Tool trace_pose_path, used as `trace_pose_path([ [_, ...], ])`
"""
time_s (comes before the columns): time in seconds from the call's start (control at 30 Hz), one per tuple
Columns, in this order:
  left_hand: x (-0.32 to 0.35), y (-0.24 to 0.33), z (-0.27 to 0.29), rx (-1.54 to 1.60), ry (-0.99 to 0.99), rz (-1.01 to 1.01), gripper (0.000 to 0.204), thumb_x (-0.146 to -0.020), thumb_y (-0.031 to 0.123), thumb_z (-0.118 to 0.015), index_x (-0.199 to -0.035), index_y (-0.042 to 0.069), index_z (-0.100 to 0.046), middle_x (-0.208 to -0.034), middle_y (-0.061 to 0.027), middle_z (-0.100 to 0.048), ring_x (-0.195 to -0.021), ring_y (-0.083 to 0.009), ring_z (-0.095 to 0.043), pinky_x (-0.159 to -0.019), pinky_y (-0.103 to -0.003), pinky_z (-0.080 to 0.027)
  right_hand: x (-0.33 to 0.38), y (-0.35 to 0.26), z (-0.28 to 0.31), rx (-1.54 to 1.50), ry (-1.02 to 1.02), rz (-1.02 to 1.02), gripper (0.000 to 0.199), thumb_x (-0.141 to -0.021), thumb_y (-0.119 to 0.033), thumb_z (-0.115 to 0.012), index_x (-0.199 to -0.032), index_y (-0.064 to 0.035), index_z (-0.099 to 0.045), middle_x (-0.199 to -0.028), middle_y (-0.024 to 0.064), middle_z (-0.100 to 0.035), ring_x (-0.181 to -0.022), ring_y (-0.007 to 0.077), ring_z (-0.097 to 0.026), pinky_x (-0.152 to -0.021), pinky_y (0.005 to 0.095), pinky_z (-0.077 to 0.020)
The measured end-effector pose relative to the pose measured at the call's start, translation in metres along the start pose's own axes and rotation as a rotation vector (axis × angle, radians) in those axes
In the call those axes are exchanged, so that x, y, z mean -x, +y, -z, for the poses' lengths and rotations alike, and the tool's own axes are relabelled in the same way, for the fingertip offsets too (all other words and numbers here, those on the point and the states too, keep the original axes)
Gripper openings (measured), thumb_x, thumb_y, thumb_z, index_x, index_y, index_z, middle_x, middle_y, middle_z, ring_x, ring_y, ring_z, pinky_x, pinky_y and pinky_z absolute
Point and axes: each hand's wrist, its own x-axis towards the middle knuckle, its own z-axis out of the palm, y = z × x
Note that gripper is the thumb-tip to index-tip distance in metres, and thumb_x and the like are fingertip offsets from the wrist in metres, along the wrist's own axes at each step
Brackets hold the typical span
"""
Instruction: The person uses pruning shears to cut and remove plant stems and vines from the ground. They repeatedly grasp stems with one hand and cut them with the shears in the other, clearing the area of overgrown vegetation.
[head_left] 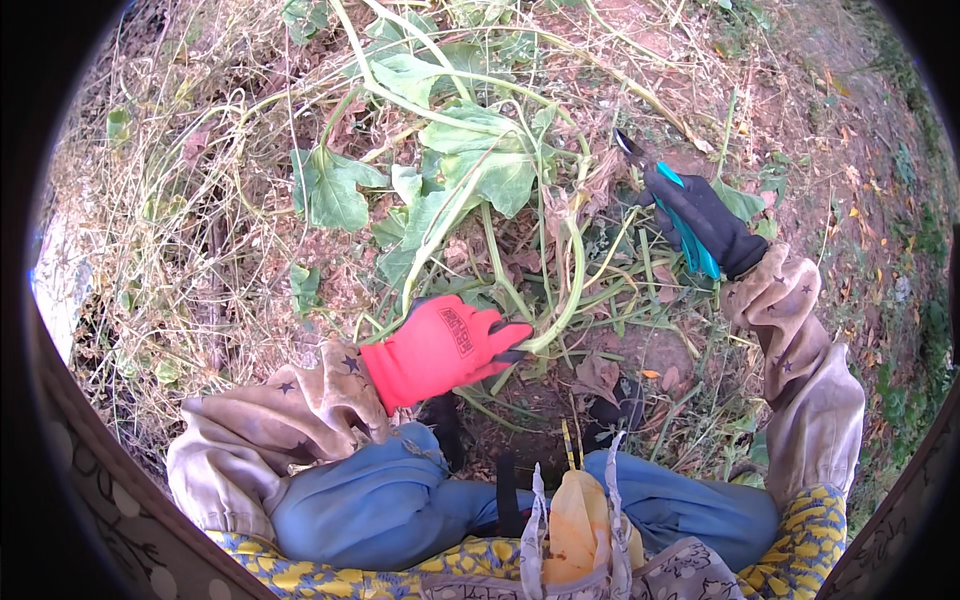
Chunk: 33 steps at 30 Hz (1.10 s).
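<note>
Gripping the thick green vine stem (577, 270), around mid-view, in the red-gloved left hand (445, 350); black-gloved right hand (705, 220) wraps the teal-handled shears (690, 240), up and right; I'd hold the stem taut, fingers clear of blades; stem's long axis runs up-right from the fingers, then bends away from the body; shears point away and left.

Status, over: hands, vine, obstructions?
Left hand, red-gloved: closed on thick green stem. Right hand, black-gloved: gripping teal-handled pruning shears, blades apart from that stem. Dry leaf between stem and shears.
</note>
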Motion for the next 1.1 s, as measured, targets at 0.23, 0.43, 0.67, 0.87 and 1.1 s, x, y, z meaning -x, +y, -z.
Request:
trace_pose_path([
  [0.23, -0.004, -0.035, 0.005, 0.198, 0.165, 0.232, 0.057, -0.080, 0.023, -0.073, -0.133, 0.017, -0.056, -0.098, -0.0084, -0.064, -0.077, -0.0295, -0.060, -0.070, -0.041, -0.048, 0.043, 0.003, -0.006, 0.007, -0.482, -0.115, 0.060, -0.101, -0.051, -0.046, -0.132, 0.0002, -0.052, -0.092, 0.0068, -0.065, -0.084, 0.0154, -0.063, -0.077, 0.0316, -0.0511],
  [0.43, -0.008, -0.030, 0.004, 0.067, 0.158, 0.145, 0.055, -0.079, 0.026, -0.074, -0.132, 0.019, -0.057, -0.099, -0.0079, -0.063, -0.077, -0.0303, -0.059, -0.070, -0.042, -0.048, 0.026, -0.008, -0.045, -0.062, -0.532, -0.130, 0.061, -0.099, -0.054, -0.046, -0.125, -0.0008, -0.057, -0.096, 0.0075, -0.065, -0.086, 0.0159, -0.063, -0.080, 0.0324, -0.0503],
  [0.67, -0.007, -0.041, 0.000, 0.048, 0.148, 0.195, 0.053, -0.078, 0.023, -0.074, -0.129, 0.018, -0.059, -0.097, -0.0099, -0.063, -0.078, -0.0311, -0.060, -0.070, -0.042, -0.048, 0.030, -0.020, -0.052, -0.200, -0.334, -0.160, 0.049, -0.098, -0.052, -0.052, -0.104, -0.0038, -0.061, -0.072, -0.0015, -0.056, -0.060, 0.0080, -0.053, -0.055, 0.0242, -0.0433],
  [0.87, -0.006, -0.049, 0.008, 0.567, 0.274, 0.359, 0.038, -0.091, 0.014, -0.065, -0.128, 0.009, -0.058, -0.097, -0.0097, -0.067, -0.080, -0.0212, -0.064, -0.070, -0.033, -0.050, 0.026, -0.005, -0.042, -0.304, -0.166, -0.183, 0.047, -0.099, -0.049, -0.052, -0.108, -0.0038, -0.061, -0.070, -0.0034, -0.053, -0.056, 0.0061, -0.051, -0.050, 0.0219, -0.0417],
  [1.1, -0.029, -0.050, 0.024, 1.337, 0.216, 0.607, 0.032, -0.101, 0.019, -0.056, -0.128, 0.002, -0.057, -0.089, -0.0038, -0.066, -0.072, -0.0082, -0.059, -0.061, -0.023, -0.048, 0.032, -0.006, -0.057, 0.167, -0.406, 0.205, 0.041, -0.101, -0.043, -0.053, -0.116, -0.0047, -0.055, -0.088, 0.0054, -0.058, -0.080, 0.0129, -0.055, -0.073, 0.0325, -0.0472],
])
